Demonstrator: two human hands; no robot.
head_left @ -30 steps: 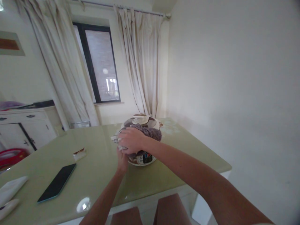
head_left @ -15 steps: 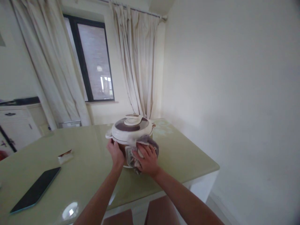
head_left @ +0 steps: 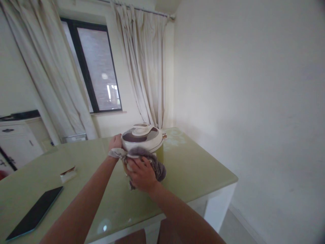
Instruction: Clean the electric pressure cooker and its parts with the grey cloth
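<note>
A white electric cooker (head_left: 154, 140) with a dark-topped lid stands upright on the green table. Its left side handle is covered by my left hand (head_left: 115, 141), which grips the pot there with its fingertips hidden. Against the cooker's front, my right hand (head_left: 142, 173) presses a grey-purple cloth (head_left: 159, 169), fingers curled into it. One end of the cloth reaches left across my left wrist. The front panel is hidden behind cloth and hand.
On the table's (head_left: 203, 173) left side lie a dark tablet-like slab (head_left: 35, 213) and a small white packet (head_left: 68, 174). A white wall (head_left: 241, 101) runs along the right, and curtains (head_left: 142, 67) and a window are behind.
My left hand has moved from the pot's lower left front up to its left handle. My right hand and the cloth have shifted left across the front, covering the panel.
</note>
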